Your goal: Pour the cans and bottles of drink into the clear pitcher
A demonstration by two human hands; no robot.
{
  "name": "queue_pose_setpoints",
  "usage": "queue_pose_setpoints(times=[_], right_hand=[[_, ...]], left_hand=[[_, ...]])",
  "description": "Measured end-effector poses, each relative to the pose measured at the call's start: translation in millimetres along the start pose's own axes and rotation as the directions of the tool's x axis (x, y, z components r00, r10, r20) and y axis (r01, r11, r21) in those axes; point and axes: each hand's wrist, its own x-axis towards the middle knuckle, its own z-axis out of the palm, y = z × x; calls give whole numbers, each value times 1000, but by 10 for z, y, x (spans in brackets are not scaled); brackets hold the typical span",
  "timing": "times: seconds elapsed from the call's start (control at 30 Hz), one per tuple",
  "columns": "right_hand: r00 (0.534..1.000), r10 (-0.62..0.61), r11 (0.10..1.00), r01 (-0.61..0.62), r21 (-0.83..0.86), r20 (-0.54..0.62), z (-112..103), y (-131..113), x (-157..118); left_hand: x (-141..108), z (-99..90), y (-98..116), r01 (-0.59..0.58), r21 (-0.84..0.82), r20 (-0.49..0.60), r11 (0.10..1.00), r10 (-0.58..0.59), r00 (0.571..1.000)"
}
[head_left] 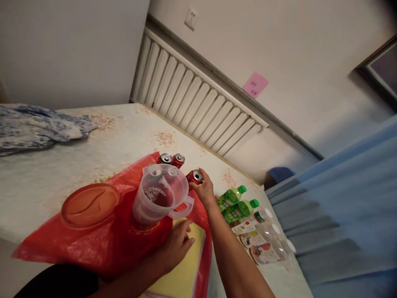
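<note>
In the head view my right hand is wrapped around a red soda can with an opened top, just right of the pitcher's rim. A translucent plastic pitcher holds dark brown, foamy liquid; its handle points right. Behind the pitcher stand two more opened cans, a dark one and a red one. My left hand hovers below the pitcher handle, over a yellow sheet or folder, its fingers apart and holding nothing. Left of the pitcher lies a round orange-looking lid.
A red plastic bag spreads under the pitcher and lid. To the right are green-capped bottles and several clear bottles. Blue-and-white cloth lies at left on the floral tablecloth. A radiator runs behind.
</note>
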Motion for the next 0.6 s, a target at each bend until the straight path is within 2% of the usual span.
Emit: queue_pose_setpoints(times=[0.17,0.27,0.33,0.43,0.6], right_hand=[[994,77,996,-72,60,-82,-656,-128,-697],[983,133,984,-117,132,-122,-891,-159,-1186],[977,166,975,-143,168,-134,-961,-174,-1467],[973,211,962,-191,193,-90,-963,-212,-1762],[975,221,953,-210,218,-30,-878,-315,-1929]], left_hand=[[23,86,-112,34,-172,-49,985,-43,998],[7,70,-106,21,-232,-28,972,-28,999],[-8,29,-48,2,-227,4,974,-1,1000],[-28,-45,84,-64,-194,55,979,76,996],[-60,-130,241,-96,-192,157,977,128,979]])
